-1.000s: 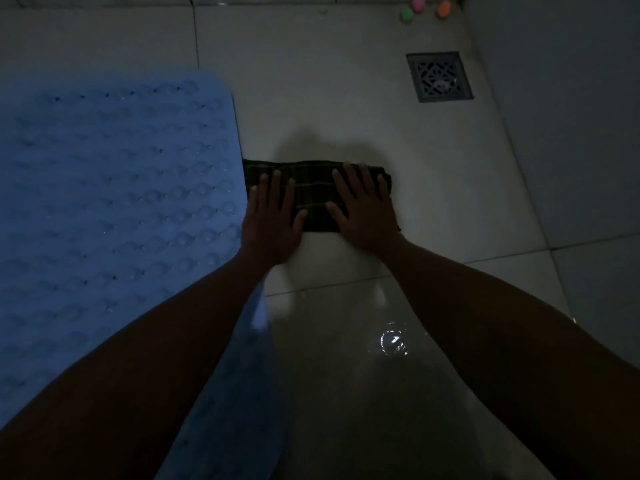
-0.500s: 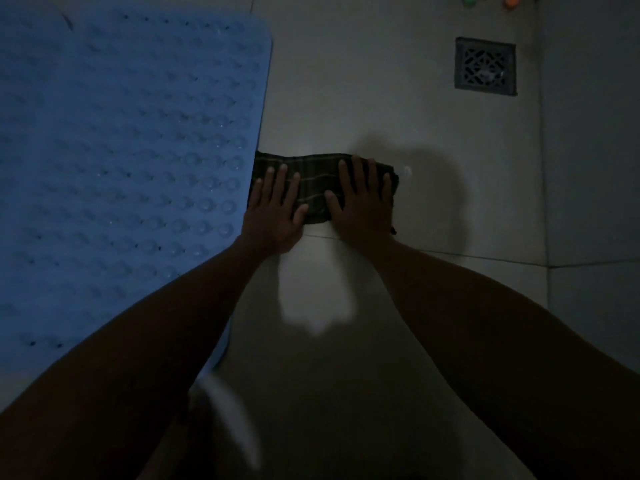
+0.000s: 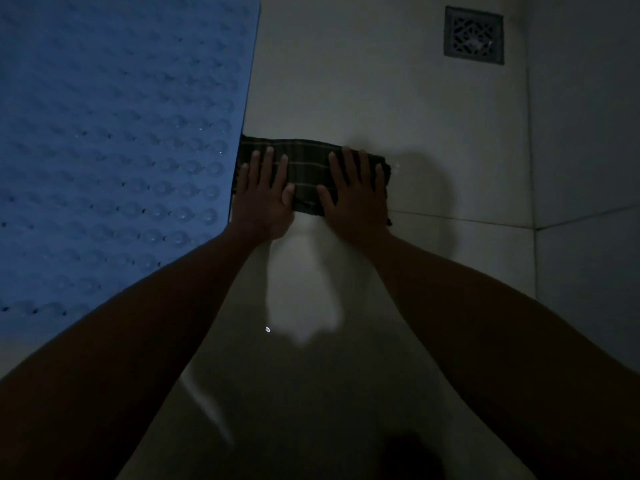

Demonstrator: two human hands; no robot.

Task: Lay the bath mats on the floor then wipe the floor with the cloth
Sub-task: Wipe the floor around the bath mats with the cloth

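Observation:
A blue bath mat (image 3: 114, 133) with rows of round bumps lies flat on the pale tiled floor (image 3: 363, 81), filling the left side. A dark plaid cloth (image 3: 306, 168), folded into a strip, lies on the floor with its left end touching the mat's right edge. My left hand (image 3: 265, 199) presses flat on the cloth's left part, fingers spread. My right hand (image 3: 356, 199) presses flat on its right part in the same way. The cloth's near edge sits at a tile joint. The room is dim.
A square metal floor drain (image 3: 473, 35) sits at the far right. A tiled wall (image 3: 588, 133) rises along the right side. A small bright glint (image 3: 267, 329) shows on the floor between my forearms.
Both hands have slid the cloth along the mat's edge toward me, away from the drain, down to the tile joint. The small coloured objects at the far wall have left the view.

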